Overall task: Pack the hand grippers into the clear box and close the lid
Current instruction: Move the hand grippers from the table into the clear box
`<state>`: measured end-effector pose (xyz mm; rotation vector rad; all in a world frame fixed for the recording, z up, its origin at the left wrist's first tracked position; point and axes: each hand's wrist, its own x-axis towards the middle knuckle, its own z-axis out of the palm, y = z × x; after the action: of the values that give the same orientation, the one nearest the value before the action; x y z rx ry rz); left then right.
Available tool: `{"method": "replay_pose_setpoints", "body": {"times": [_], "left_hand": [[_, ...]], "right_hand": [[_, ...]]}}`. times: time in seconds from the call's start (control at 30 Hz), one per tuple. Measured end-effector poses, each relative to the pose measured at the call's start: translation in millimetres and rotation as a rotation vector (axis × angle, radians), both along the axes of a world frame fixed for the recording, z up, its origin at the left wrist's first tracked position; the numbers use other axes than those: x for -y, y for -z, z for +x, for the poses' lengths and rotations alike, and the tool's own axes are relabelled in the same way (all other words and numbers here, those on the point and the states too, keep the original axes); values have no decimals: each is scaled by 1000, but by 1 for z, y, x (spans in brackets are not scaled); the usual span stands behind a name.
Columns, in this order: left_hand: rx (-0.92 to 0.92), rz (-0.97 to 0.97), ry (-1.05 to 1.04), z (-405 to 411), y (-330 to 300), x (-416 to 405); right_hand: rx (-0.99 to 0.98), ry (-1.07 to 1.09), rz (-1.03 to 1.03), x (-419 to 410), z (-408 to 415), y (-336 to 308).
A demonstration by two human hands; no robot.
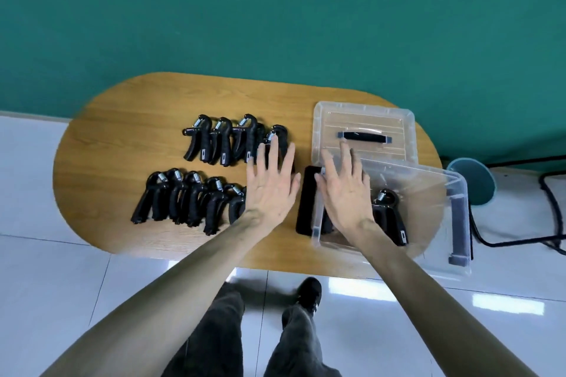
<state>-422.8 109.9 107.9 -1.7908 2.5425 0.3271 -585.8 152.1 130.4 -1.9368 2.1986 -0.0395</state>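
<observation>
Several black hand grippers with steel springs lie on the wooden table in two rows, a far row (pixel 223 141) and a near row (pixel 186 197). The clear box (pixel 428 180) stands at the table's right end, and one hand gripper (pixel 390 214) lies inside it. Its clear lid (pixel 364 124), with a black handle, lies flat behind the box. My left hand (pixel 271 184) hovers flat with fingers spread over the right ends of both rows, holding nothing. My right hand (pixel 344 190) is spread over the box's left side, empty too.
A flat black object (pixel 307 199) lies just left of the box. The oval wooden table (pixel 122 138) stands against a green wall. A round blue stool (pixel 473 184) and black cables (pixel 551 211) are on the floor to the right. My legs and shoes are below the table's near edge.
</observation>
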Motion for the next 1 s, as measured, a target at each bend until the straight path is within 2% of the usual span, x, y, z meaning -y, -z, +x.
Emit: {"method": "replay_pose_setpoints", "body": {"times": [0.13, 0.3, 0.53, 0.9, 1.0], "left_hand": [[32, 14, -35, 66, -3, 17], [32, 119, -121, 152, -1, 37], [16, 212, -192, 260, 27, 63], [42, 383, -306, 325, 121, 49], [-15, 393, -363, 327, 149, 40]], "right_hand": [[-9, -55, 26, 21, 65, 2], [-70, -72, 72, 51, 139, 7], [-112, -135, 175, 96, 221, 35], [-113, -91, 218, 145, 295, 105], [-103, -87, 194, 161, 310, 131]]}}
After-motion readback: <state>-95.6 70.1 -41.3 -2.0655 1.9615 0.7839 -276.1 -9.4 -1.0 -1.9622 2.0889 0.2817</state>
